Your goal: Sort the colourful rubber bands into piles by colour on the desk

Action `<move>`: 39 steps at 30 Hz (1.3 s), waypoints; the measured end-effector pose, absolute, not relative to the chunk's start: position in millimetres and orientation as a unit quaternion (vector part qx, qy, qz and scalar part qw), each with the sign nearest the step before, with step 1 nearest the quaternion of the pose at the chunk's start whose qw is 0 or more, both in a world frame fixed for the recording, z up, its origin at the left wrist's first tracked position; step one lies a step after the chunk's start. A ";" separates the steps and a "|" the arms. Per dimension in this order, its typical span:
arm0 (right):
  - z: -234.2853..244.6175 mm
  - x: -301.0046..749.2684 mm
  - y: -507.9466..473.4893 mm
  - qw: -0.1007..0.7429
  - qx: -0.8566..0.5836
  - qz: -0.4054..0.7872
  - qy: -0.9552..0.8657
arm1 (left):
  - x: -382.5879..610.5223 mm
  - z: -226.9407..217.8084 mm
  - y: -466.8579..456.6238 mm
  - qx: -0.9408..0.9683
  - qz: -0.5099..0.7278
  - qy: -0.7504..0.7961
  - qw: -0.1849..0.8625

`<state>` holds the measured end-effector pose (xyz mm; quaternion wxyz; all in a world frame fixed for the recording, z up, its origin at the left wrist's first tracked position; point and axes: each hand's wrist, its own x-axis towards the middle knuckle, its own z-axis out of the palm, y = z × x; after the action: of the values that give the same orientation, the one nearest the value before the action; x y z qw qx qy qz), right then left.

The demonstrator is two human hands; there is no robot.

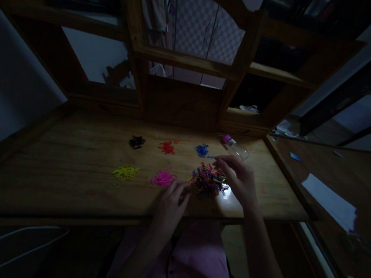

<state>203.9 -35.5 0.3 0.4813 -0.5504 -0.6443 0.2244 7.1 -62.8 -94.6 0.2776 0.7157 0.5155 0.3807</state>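
Observation:
A mixed pile of coloured rubber bands lies on the wooden desk. My left hand rests at the pile's left edge, fingers bent down and touching the bands. My right hand hovers over the pile's right side with its fingertips pinched near a blue band. Sorted small heaps lie around: black, red, blue, yellow and pink.
A clear bottle with a pink cap lies on its side behind the pile. Wooden shelving rises at the desk's back. White paper lies on a surface to the right. The room is dim.

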 end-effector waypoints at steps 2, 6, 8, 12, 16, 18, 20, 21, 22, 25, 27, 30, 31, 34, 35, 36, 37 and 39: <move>-16.9 219.2 -56.4 0.493 -0.593 0.218 -0.599 | 13.1 -95.1 -57.2 0.735 0.369 0.484 0.300; -36.6 236.6 -90.7 0.491 -0.640 0.209 -0.553 | 19.1 -94.8 -49.1 0.764 0.339 0.445 0.321; -40.7 242.1 -102.6 0.487 -0.658 0.210 -0.534 | 19.0 -94.6 -46.2 0.770 0.334 0.431 0.332; -48.6 249.9 -116.1 0.486 -0.680 0.209 -0.508 | 18.4 -98.1 -39.1 0.794 0.321 0.414 0.310; -57.2 252.5 -122.3 0.491 -0.693 0.213 -0.484 | 21.8 -109.8 -29.1 0.836 0.272 0.407 0.247; -59.1 252.6 -124.9 0.495 -0.696 0.211 -0.475 | 23.6 -116.2 -25.1 0.858 0.239 0.401 0.213; -59.1 252.9 -127.4 0.497 -0.699 0.206 -0.470 | 23.6 -119.4 -24.0 0.874 0.212 0.396 0.186; -58.7 253.1 -128.5 0.498 -0.701 0.202 -0.469 | 22.6 -119.1 -24.7 0.878 0.204 0.394 0.178; -58.2 253.4 -129.6 0.499 -0.702 0.201 -0.467 | 20.9 -117.4 -26.2 0.882 0.200 0.391 0.174; -57.4 253.4 -131.4 0.499 -0.702 0.204 -0.466 | 12.5 -106.3 -32.5 0.878 0.205 0.393 0.177; -57.9 251.6 -131.2 0.497 -0.697 0.216 -0.469 | 6.4 -98.1 -35.2 0.872 0.212 0.400 0.187; -59.4 245.9 -128.8 0.492 -0.685 0.236 -0.482 | 0.3 -91.3 -34.5 0.859 0.228 0.412 0.200; -59.8 243.6 -127.8 0.491 -0.680 0.242 -0.488 | -0.5 -90.7 -33.6 0.855 0.234 0.416 0.204; -60.2 237.7 -125.3 0.486 -0.669 0.254 -0.501 | -0.1 -92.3 -31.8 0.849 0.255 0.409 0.216; -60.1 236.4 -124.9 0.486 -0.667 0.255 -0.504 | 0.6 -93.6 -31.8 0.852 0.260 0.397 0.219; -60.0 235.7 -124.7 0.485 -0.666 0.255 -0.506 | 1.5 -95.3 -32.1 0.859 0.261 0.382 0.220; -59.9 235.4 -124.8 0.485 -0.666 0.254 -0.507 | 2.3 -97.5 -32.3 0.866 0.259 0.367 0.219; -59.6 235.7 -125.6 0.483 -0.668 0.250 -0.508 | 4.0 -103.5 -31.9 0.884 0.235 0.344 0.213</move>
<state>235.7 -125.6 -59.6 0.4828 -0.6684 -0.5078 0.2497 4.0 -31.9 -103.5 0.2133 0.8837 0.3439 0.2350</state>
